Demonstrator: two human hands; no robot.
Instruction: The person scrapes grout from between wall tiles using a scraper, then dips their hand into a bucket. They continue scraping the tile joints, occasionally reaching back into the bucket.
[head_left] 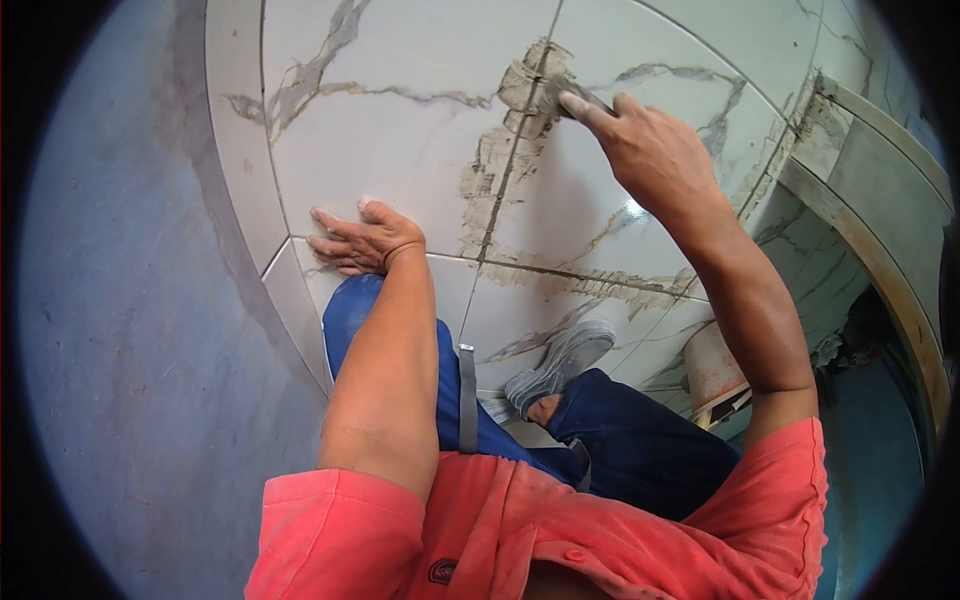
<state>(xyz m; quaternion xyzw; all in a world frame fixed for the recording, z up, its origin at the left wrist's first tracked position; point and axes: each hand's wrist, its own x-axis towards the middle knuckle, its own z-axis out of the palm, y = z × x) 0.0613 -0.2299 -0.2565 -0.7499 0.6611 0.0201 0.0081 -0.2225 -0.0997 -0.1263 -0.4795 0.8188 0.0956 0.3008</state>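
Nearest the camera, one red short-sleeved shirt [560,520], buttoned, with a small dark emblem on the chest. Next I list the hand tool [553,95], one, small, dark at the grip; it is at the upper middle of my head view, its working end against the paste along a tile joint, its exact shape partly hidden by the fingers. The right hand [655,150] is closed around it, index finger extended along it. Grey paste [484,180]: a ragged, smeared band along both sides of that joint, with a second band running right along the crossing joint below. Tiles [390,150], several, glossy white with grey and tan veining. The left hand [365,240] holds nothing I can see; its fingers are spread, laid on a tile just beyond one knee. Blue trousers [650,430], one pair, legs bent, with a grey strap [467,400] hanging over them. One grey shoe [565,365], between the legs. One pale, stained bucket [710,362], right of the shoe, contents unclear to me. Far right, a curved-looking timber strip [850,215] beside a grey panel [885,180]. Far left, one blue-grey surface [130,300], bordering the tiles.
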